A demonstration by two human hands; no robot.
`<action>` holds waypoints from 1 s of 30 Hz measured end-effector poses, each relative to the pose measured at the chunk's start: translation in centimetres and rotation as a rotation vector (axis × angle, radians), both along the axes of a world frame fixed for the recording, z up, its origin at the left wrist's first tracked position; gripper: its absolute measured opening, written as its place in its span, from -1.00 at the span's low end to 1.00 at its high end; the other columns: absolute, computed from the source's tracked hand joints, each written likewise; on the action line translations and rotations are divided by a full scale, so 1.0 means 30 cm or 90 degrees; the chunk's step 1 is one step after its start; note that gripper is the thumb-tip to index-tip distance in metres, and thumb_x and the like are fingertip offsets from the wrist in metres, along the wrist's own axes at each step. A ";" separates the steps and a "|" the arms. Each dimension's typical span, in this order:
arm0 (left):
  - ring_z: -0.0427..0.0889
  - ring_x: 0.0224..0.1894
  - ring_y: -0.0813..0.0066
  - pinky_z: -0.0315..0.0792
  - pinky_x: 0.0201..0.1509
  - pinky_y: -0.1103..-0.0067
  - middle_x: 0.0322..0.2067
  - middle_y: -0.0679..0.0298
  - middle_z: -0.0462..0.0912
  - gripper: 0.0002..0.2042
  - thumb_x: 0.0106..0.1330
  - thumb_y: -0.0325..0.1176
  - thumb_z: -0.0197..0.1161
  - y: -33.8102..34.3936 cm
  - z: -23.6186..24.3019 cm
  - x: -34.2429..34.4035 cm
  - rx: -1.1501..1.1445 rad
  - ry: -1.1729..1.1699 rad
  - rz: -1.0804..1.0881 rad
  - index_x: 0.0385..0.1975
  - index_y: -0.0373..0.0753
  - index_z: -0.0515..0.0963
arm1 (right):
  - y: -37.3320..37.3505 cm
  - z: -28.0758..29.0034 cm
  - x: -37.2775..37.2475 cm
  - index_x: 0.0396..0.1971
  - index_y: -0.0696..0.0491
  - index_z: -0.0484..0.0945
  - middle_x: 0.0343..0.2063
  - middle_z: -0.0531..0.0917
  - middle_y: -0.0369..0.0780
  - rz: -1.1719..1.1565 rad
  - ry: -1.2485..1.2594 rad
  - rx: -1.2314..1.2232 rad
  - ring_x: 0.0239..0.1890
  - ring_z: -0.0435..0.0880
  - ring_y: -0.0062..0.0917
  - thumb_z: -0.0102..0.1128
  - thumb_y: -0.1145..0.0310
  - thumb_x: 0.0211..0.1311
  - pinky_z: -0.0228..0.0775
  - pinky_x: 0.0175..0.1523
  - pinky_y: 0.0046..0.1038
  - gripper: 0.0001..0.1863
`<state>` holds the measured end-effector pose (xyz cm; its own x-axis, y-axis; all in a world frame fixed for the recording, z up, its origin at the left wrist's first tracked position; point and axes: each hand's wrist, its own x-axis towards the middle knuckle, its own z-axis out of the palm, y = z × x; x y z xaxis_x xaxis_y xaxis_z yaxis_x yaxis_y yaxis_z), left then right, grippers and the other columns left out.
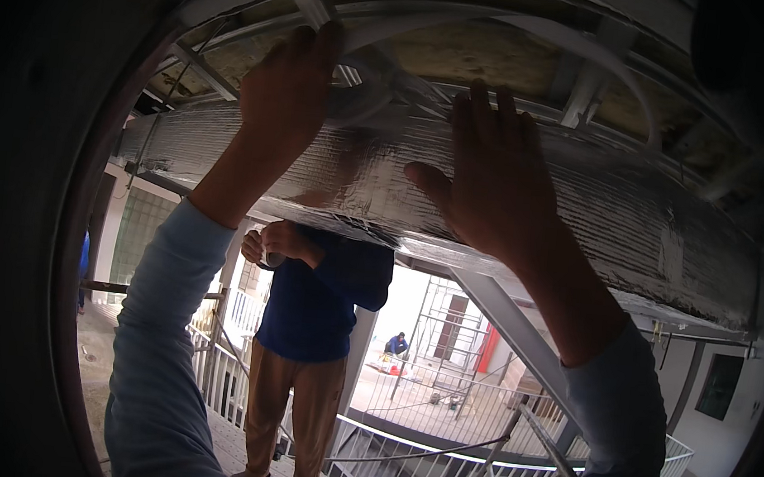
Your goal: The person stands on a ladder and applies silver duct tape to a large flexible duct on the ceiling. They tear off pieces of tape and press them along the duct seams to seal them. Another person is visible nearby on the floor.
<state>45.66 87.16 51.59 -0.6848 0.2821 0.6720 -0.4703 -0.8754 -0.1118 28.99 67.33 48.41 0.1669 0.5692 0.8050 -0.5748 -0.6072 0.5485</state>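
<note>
A long duct (379, 170) wrapped in shiny silver foil runs across overhead. My left hand (288, 89) is raised at its upper edge, fingers closed on one end of a pale, flexible strip (546, 26). The strip arches to the right under the ceiling and hangs down past my other hand. A shiny rounded shape, perhaps a tape roll (364, 99), shows beside my left hand; its exact form is unclear. My right hand (497, 171) lies against the foil, palm toward it, fingers stretched upward and thumb out to the left. The duct's top face is hidden.
Beyond the duct a co-worker (310, 309) in a dark blue top stands on a platform (224, 438), holding a small roll. Metal framing (586, 84) lies above. Scaffold tubes (546, 439) and white railings (426, 465) stand below; another person (397, 343) crouches far off.
</note>
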 end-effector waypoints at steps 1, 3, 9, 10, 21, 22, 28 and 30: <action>0.74 -0.25 0.21 0.71 -0.41 0.33 -0.27 0.22 0.61 -0.71 0.32 -0.39 0.23 0.001 0.002 -0.001 -0.007 0.007 0.014 0.03 -0.09 0.47 | 0.002 -0.005 0.003 0.45 0.29 0.19 0.48 0.19 0.16 0.026 -0.018 -0.023 0.57 0.10 0.01 0.04 -0.23 0.46 -0.02 0.58 0.07 -0.08; 0.73 -0.23 0.21 0.71 -0.41 0.34 -0.28 0.23 0.60 -0.73 0.32 -0.37 0.24 0.000 0.006 -0.004 -0.012 0.009 0.030 0.00 -0.09 0.47 | -0.001 -0.019 0.004 0.43 0.30 0.21 0.46 0.22 0.16 0.062 -0.031 -0.058 0.56 0.13 0.02 0.08 -0.20 0.45 0.01 0.57 0.07 -0.10; 0.72 -0.22 0.16 0.71 -0.44 0.32 -0.30 0.21 0.59 -0.77 0.33 -0.36 0.23 0.000 0.011 -0.008 0.000 0.032 0.027 -0.04 -0.10 0.48 | -0.008 -0.033 0.013 0.39 0.32 0.28 0.42 0.28 0.16 0.068 0.025 -0.045 0.52 0.18 0.08 0.14 -0.16 0.44 0.06 0.54 0.08 -0.14; 0.72 -0.22 0.16 0.71 -0.45 0.31 -0.30 0.20 0.59 -0.77 0.33 -0.36 0.23 0.000 0.012 -0.009 0.001 0.029 0.023 -0.04 -0.10 0.48 | -0.007 -0.033 0.015 0.38 0.32 0.29 0.42 0.29 0.15 0.063 0.019 -0.050 0.52 0.18 0.07 0.15 -0.15 0.44 0.07 0.54 0.08 -0.14; 0.73 -0.20 0.19 0.71 -0.40 0.34 -0.27 0.20 0.62 -0.75 0.32 -0.41 0.23 0.003 -0.002 -0.025 0.002 0.035 0.021 -0.01 -0.12 0.54 | 0.037 -0.039 0.045 0.25 0.41 0.37 0.27 0.40 0.10 0.125 0.060 -0.106 0.40 0.35 -0.03 0.32 -0.03 0.35 0.22 0.46 -0.05 -0.19; 0.72 -0.17 0.19 0.71 -0.33 0.34 -0.22 0.21 0.62 -0.71 0.32 -0.44 0.21 0.002 -0.003 -0.028 0.005 0.056 0.022 0.04 -0.11 0.54 | 0.040 -0.036 0.055 0.24 0.43 0.37 0.25 0.42 0.12 0.119 0.052 -0.123 0.38 0.37 -0.03 0.34 -0.01 0.34 0.23 0.45 -0.07 -0.19; 0.73 -0.16 0.19 0.74 -0.41 0.35 -0.25 0.17 0.65 -0.70 0.31 -0.40 0.24 -0.007 0.002 -0.036 0.013 0.036 0.029 0.04 -0.16 0.49 | 0.040 -0.032 0.085 0.22 0.48 0.34 0.20 0.43 0.18 0.115 0.043 -0.155 0.34 0.41 -0.03 0.34 0.00 0.34 0.25 0.43 -0.07 -0.18; 0.73 -0.15 0.13 0.73 -0.33 0.30 -0.22 0.13 0.67 -0.65 0.31 -0.45 0.21 -0.012 0.007 -0.028 0.023 0.020 -0.012 0.11 -0.17 0.45 | 0.039 -0.033 0.085 0.22 0.48 0.34 0.20 0.43 0.19 0.116 0.043 -0.160 0.33 0.42 -0.02 0.34 0.00 0.33 0.24 0.43 -0.06 -0.18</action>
